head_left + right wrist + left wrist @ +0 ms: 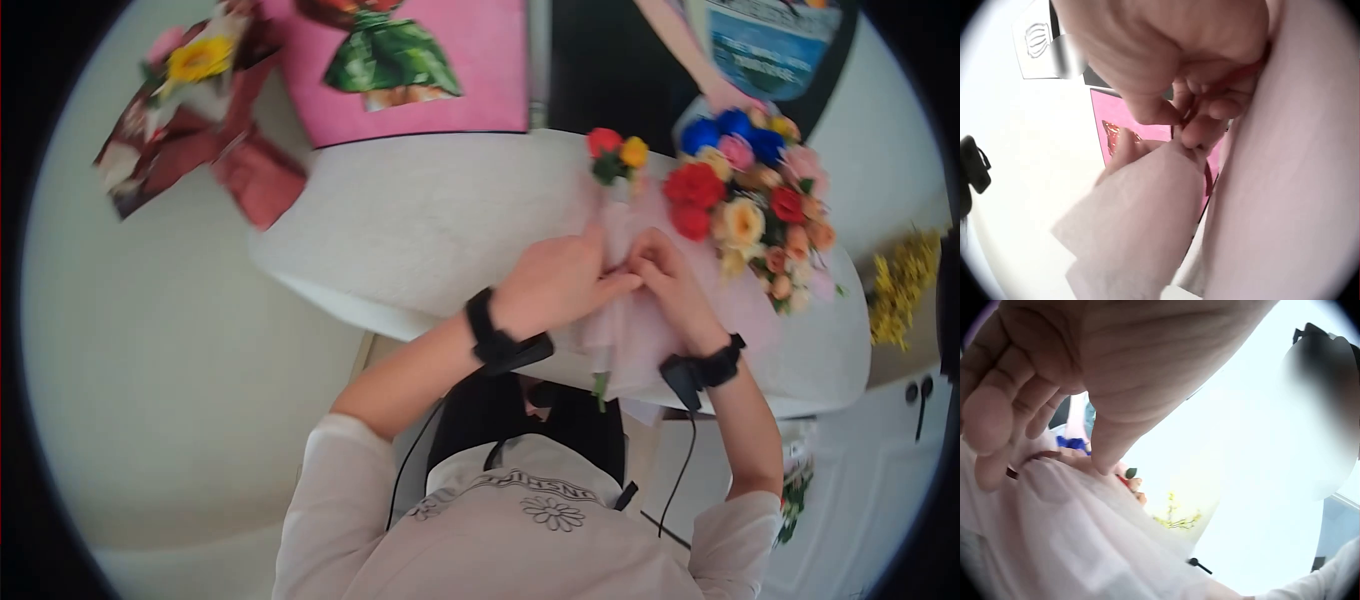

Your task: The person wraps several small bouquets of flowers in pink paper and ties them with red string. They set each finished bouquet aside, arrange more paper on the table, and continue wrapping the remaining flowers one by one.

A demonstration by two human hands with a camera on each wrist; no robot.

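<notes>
A small bouquet of a red and a yellow flower (610,158), wrapped in pale pink paper (610,335), lies across the white table (410,210). Its green stem end (600,388) shows at the near edge. My left hand (545,280) grips the gathered wrapping from the left, with its thumb reaching toward the other hand. From the right, my right hand (675,290) pinches a thin red ribbon (1235,76) at the gather, and the fingertips of both hands meet there. A dark red bit of ribbon (1012,474) shows near the left fingers. The far side of the wrapping is hidden.
A big mixed bouquet (755,200) lies to the right on pink paper. At the left is a bouquet in dark red wrapping (260,175) with a yellow flower. A pink bag (480,70) stands behind the table. Yellow blossoms (900,285) are at the far right.
</notes>
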